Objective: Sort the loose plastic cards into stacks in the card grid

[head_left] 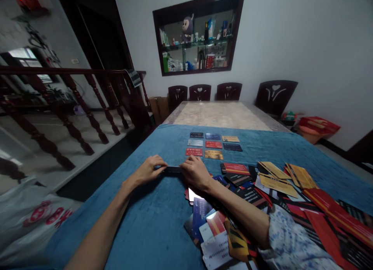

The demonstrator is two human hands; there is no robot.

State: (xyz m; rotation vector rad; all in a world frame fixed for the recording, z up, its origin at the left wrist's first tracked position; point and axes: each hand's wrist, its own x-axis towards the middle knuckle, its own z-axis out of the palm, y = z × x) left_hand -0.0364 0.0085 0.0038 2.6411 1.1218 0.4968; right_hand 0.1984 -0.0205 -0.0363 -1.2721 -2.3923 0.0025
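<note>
My left hand (150, 169) and my right hand (196, 172) each pinch one end of a dark card (172, 169) held edge-on just above the blue cloth (151, 219). Both hands have their fingers curled round the card's ends. Just beyond the hands, several cards (213, 144) lie face up in neat rows of three on the cloth. Under and to the right of my right forearm spreads a loose heap of cards (262, 192) in red, gold, black, blue and white.
The blue cloth covers the near half of a long marble-topped table (221, 114). Dark wooden chairs (229, 91) stand at the far end and right side. A wooden railing (72, 102) runs on the left. A white bag (26, 219) sits at lower left.
</note>
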